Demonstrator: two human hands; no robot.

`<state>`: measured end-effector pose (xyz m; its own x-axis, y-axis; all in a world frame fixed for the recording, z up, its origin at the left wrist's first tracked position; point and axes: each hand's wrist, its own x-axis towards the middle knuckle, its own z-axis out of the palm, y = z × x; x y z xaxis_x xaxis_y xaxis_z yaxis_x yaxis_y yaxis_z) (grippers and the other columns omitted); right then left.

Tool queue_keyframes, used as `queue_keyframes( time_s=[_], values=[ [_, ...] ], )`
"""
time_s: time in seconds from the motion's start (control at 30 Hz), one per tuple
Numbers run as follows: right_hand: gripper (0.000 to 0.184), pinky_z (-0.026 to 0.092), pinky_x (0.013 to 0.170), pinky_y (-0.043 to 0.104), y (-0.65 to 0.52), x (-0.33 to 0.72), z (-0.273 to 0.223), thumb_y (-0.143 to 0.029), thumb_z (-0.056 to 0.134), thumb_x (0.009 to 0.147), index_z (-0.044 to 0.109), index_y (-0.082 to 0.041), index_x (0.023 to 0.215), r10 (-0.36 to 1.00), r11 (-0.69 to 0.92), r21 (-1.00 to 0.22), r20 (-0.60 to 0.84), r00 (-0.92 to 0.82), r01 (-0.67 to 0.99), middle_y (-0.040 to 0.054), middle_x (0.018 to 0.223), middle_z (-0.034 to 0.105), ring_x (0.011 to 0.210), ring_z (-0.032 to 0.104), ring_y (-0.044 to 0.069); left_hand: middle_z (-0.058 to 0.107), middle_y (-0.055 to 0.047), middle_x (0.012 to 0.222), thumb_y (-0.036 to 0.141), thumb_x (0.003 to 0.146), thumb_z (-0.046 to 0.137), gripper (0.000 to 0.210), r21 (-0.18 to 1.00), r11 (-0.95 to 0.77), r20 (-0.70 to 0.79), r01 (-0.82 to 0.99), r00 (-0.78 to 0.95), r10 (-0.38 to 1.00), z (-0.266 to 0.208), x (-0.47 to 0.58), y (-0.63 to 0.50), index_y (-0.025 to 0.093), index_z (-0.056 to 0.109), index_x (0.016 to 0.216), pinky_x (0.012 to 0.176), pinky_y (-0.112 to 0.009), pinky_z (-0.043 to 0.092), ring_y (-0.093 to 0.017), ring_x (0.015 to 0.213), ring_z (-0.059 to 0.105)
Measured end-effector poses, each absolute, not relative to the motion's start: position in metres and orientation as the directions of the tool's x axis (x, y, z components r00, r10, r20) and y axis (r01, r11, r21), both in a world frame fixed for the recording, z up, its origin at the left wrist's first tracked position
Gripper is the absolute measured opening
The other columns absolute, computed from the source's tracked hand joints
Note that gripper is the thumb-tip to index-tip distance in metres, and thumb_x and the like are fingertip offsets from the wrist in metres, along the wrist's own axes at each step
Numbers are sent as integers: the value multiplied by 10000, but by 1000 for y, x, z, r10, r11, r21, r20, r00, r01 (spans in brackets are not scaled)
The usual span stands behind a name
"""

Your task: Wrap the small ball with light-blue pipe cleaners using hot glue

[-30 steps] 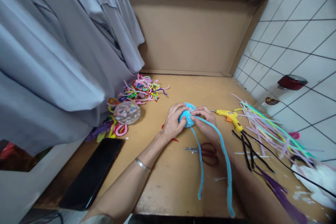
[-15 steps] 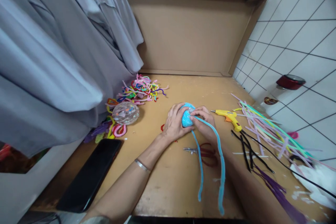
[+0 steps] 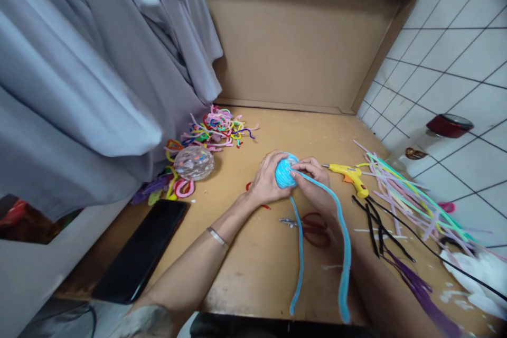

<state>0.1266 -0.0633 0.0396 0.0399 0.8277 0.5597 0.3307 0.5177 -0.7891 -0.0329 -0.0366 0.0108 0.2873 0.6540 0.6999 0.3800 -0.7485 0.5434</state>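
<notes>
My left hand (image 3: 266,179) is wrapped round a ball covered in blue pipe cleaner (image 3: 283,173), its fingers along the far left side. At the ball's right side, my right hand (image 3: 312,178) pinches a loose blue pipe cleaner (image 3: 344,232) whose long tail curves down toward the table's front. A second blue tail (image 3: 300,259) hangs from under the ball. Below the hands lie red-handled scissors (image 3: 315,229), partly behind that tail and near my right wrist. A yellow glue gun (image 3: 350,177) rests just right of my right hand.
At left are a clear ball (image 3: 194,162), a heap of coloured pipe cleaners (image 3: 219,127) and a black phone (image 3: 141,251). On the right lie straight pipe cleaners (image 3: 400,190), black pieces (image 3: 380,229) and a red-lidded jar (image 3: 431,140). A cardboard panel (image 3: 301,47) stands behind.
The view has shifted slightly. My left hand's fingers sit further back, showing more of the blue ball. The right hand stays at the ball, and the blue tails have swung a little.
</notes>
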Motion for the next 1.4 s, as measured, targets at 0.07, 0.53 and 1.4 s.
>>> queue_keyframes(
  time_s=[0.07,0.53,1.4],
  values=[
    [52,535,712,300,-64,126,41,-222,686,756,723,-236,789,830,513,-790,556,40,336,28,851,642,815,624,166,503,-150,1326,272,603,738,749,556,-745,702,369,271,659,9,-33,-36,209,421,1279,1067,-503,437,-308,1252,513],
    [82,534,719,302,-62,127,37,-258,682,775,735,-232,832,833,514,-788,553,24,340,35,886,637,827,621,164,493,-149,1390,298,601,760,661,511,-691,648,511,299,700,15,-36,-39,214,493,1200,1089,-538,363,-343,1305,452],
    [192,552,749,340,-63,131,38,-402,693,828,740,-248,933,792,576,-719,608,-49,388,51,924,632,863,620,187,510,-158,1379,337,699,768,606,486,-782,757,391,258,600,2,-33,-33,209,528,1241,1060,-496,447,-307,1301,500]
  ],
)
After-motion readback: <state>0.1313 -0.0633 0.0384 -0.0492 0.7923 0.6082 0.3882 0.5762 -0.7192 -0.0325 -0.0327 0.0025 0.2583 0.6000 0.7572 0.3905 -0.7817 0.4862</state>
